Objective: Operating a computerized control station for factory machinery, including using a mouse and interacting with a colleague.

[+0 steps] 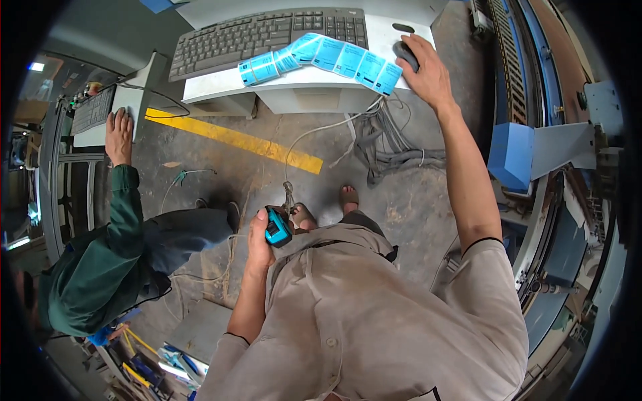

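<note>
Two hands busy | left hand [257, 242] clenched round teal scanner [277, 227], held at waist | right hand [424, 73] cupped over mouse [405, 53] on counter [301, 80] beside label strip [321, 57] | advice: steady scanner, nudge mouse gently.

Workshop, stained concrete floor [221, 180], blue machinery [511, 154], loose cables [384, 144]

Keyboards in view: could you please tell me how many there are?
2. One grey keyboard lies on the white desk ahead; a second keyboard sits at far left, beside a co-worker's hand. Others may be hidden.
</note>
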Tool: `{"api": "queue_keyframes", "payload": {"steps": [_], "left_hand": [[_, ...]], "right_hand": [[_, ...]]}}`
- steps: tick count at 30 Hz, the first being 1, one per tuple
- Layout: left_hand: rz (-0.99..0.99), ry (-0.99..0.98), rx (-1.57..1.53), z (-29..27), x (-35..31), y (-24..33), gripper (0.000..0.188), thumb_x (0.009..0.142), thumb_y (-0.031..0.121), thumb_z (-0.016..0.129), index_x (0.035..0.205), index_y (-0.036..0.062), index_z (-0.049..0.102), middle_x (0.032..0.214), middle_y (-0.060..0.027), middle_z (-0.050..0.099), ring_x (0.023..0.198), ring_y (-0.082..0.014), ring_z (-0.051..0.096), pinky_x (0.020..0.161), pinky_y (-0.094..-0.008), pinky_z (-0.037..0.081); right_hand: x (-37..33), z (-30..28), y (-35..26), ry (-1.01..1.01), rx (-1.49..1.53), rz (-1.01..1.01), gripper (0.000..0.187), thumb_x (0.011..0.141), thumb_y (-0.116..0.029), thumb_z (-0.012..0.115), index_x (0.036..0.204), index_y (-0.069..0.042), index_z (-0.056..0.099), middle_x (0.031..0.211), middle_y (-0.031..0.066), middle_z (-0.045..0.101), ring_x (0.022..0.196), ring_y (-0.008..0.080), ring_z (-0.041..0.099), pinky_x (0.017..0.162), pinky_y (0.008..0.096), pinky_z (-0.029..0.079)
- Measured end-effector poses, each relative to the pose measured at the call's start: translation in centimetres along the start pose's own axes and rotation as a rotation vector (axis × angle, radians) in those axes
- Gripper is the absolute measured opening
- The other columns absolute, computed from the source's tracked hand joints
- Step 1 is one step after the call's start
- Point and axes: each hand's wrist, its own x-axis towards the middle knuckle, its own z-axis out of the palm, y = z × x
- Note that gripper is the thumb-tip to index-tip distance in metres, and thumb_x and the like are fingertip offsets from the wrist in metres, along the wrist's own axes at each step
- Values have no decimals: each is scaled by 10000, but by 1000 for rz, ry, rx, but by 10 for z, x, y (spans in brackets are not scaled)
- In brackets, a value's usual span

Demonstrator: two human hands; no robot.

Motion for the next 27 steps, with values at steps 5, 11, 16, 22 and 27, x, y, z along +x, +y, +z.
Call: {"api": "queue_keyframes", "payload": {"steps": [5, 11, 16, 22, 27], "left_hand": [[-46, -25, 73, -3, 1, -10, 593, 1015, 558, 511, 1034, -19, 646, 848, -129, 669, 718, -258, 681, 674, -374, 546], [-104, -23, 141, 1, 0, -14, 642, 1007, 604, 489, 1065, -19, 634, 803, -143, 665, 711, -259, 679, 670, -364, 541], [-162, -38, 120, -3, 0, -21, 670, 979, 639, 517, 1065, -16, 633, 809, -145, 665, 714, -258, 677, 671, -364, 538], [-227, -20, 113, -7, -1, -29, 673, 967, 648, 540, 1072, -9, 638, 826, -129, 654, 716, -259, 668, 665, -368, 530], [-242, -39, 107, -14, -2, -33, 661, 965, 639, 562, 1077, -8, 636, 837, -122, 654, 723, -262, 670, 668, -373, 534]], "right_hand": [[-1, 3, 0, 15, -17, -16, 501, 918, -320, 701, 1365, -107, 625, 1454, 122, 577, 1283, 358, 589, 1055, 422, 492], [-2, 5, 6, 27, -9, -40, 478, 931, -328, 697, 1353, -111, 633, 1437, 102, 594, 1263, 349, 603, 1041, 419, 500], [-3, 6, 4, 73, -18, -58, 441, 919, -308, 692, 1328, -147, 656, 1387, 113, 624, 1237, 345, 616, 1037, 439, 512], [1, -12, -19, 19, 36, -5, 479, 846, -218, 724, 1288, -56, 641, 1373, 214, 608, 1240, 395, 607, 1056, 427, 495], [0, -12, -20, 30, 36, 2, 477, 846, -215, 721, 1286, -49, 640, 1366, 213, 610, 1229, 399, 612, 1049, 430, 499]]}}
